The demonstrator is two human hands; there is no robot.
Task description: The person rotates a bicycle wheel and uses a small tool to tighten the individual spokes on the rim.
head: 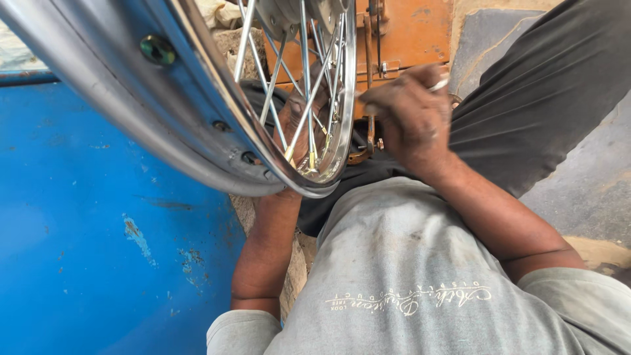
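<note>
Close-up | left hand [297,128] fingers clamped behind wheel rim [197,141] spokes | right hand [411,121] fingers pinched together at rim edge

wheel rim [197,125] left, right hand [411,121] beside, left hand [299,128] behind spokes [305,85]

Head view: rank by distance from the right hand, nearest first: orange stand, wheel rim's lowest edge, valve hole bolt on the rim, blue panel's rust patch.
1. orange stand: just above the right hand.
2. wheel rim lowest edge: left of the hand.
3. bolt: upper left on the rim.
4. rust patch: on the blue panel, lower left; its distance is close to the bolt's.
</note>
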